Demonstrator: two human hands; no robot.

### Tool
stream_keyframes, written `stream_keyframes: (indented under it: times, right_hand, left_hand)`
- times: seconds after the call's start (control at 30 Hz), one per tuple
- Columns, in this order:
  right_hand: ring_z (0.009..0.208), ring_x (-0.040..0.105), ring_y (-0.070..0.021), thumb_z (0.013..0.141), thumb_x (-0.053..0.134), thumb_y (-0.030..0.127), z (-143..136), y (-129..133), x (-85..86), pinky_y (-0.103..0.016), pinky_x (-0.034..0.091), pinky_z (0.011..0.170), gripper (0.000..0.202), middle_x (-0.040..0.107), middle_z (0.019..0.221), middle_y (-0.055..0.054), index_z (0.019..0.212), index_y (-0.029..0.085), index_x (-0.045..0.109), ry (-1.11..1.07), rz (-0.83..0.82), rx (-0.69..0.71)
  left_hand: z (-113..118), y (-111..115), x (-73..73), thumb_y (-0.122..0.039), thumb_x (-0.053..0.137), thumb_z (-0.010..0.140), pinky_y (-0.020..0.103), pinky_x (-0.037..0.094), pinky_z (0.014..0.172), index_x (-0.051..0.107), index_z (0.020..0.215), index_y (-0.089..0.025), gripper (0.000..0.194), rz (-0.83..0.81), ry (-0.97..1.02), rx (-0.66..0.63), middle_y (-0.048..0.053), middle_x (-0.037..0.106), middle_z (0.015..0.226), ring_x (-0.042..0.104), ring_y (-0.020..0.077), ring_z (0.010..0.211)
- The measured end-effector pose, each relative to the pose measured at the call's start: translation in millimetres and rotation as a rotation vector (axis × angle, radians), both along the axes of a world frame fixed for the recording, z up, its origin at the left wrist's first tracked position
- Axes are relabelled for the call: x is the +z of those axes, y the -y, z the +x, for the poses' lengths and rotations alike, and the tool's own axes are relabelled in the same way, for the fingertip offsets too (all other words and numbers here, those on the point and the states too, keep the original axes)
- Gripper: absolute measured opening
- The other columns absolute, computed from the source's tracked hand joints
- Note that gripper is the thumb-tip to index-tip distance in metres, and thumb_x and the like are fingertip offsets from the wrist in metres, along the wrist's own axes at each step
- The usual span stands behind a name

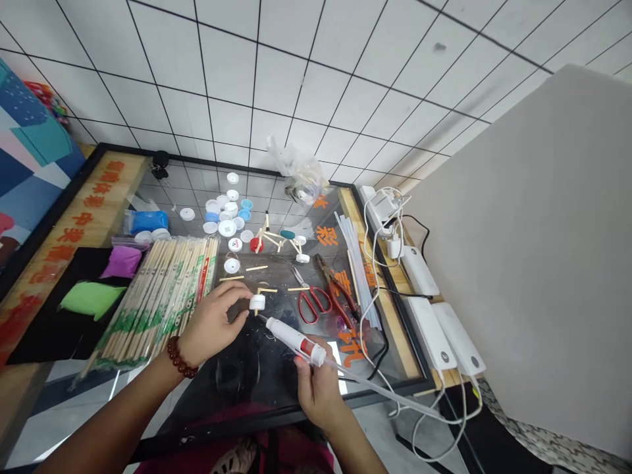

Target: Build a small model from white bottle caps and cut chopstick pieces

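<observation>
Between the thumb and fingers of my left hand (214, 322) is a white bottle cap (257, 302), with short pieces of wooden stick above and below it. My right hand (318, 385) is wrapped round a white glue gun (291, 339), its nozzle pointing at the cap's lower edge. A long translucent glue stick (390, 395) runs out of the gun's back end. Short stick pieces (257, 268) lie beyond my left hand. Red-handled scissors (312, 303) and red-handled pliers (338, 293) rest to the right of the cap.
Bottle caps (227, 228) lie scattered near a small stick assembly (269, 238). Packed chopsticks (158, 296) and green (91, 298) and purple clay packets (122, 261) are at left. Spare glue sticks (358, 263), white cables and power banks (429, 332) line the right edge.
</observation>
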State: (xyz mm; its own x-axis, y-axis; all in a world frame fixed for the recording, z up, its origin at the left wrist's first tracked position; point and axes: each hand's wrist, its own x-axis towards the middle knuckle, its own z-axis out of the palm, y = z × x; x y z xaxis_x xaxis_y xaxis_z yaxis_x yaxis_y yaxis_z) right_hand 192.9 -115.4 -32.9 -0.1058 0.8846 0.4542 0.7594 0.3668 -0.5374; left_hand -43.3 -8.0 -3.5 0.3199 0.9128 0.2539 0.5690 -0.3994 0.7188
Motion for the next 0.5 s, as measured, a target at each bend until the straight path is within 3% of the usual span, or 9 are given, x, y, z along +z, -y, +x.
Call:
stream_keyframes:
  times: [0.5]
  right_hand:
    - [0.089, 0.061, -0.0237, 0.100, 0.042, 0.024, 0.0, -1.2, 0.4, -0.040, 0.054, 0.076, 0.023, 0.061, 0.105, -0.012, 0.120, 0.017, 0.049, -0.019, -0.028, 0.032]
  left_hand:
    - [1.1, 0.4, -3.0, -0.011, 0.058, 0.080, 0.036, 0.056, 0.092, 0.067, 0.102, -0.022, 0.026, -0.027, 0.024, 0.007, 0.005, 0.068, 0.109, 0.067, 0.0202, 0.103]
